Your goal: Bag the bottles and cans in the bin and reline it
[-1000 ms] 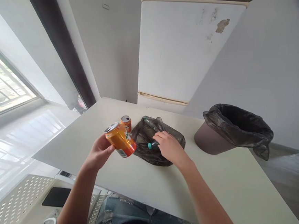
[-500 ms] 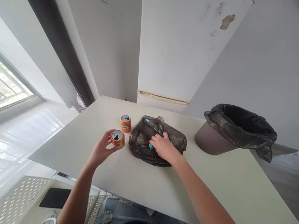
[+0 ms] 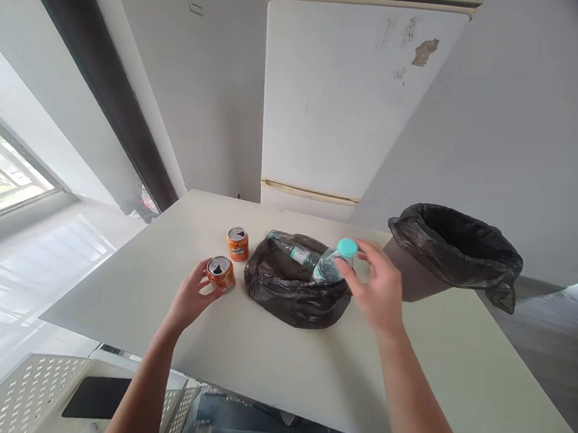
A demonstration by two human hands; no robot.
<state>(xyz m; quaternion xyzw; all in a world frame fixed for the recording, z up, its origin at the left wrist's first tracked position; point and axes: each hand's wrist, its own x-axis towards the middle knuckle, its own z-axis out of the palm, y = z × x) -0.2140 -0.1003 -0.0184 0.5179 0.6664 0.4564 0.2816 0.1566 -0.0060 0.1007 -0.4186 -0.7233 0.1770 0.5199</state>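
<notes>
My left hand (image 3: 193, 296) is closed around an opened orange soda can (image 3: 221, 275) that is upright at the table's left part. Just behind it stands a second orange can (image 3: 237, 244). In my right hand (image 3: 376, 287) is a clear plastic bottle (image 3: 332, 265) with a turquoise cap, gripped near its top and tilted. Its lower end is hidden in the mouth of a black plastic bag (image 3: 297, 304). Another clear bottle (image 3: 302, 255) with a label lies inside that bag, partly covered by the film.
A dark bin (image 3: 414, 283) lined with a black bag stands at the right of the white table (image 3: 267, 361). Behind the table is a white fridge (image 3: 322, 112). A perforated plastic rack (image 3: 35, 383) is at the lower left.
My right hand has moved right and lifted a turquoise-capped bottle partly out of the black bag. The bag's mouth now gapes wider. My left hand still holds its can.
</notes>
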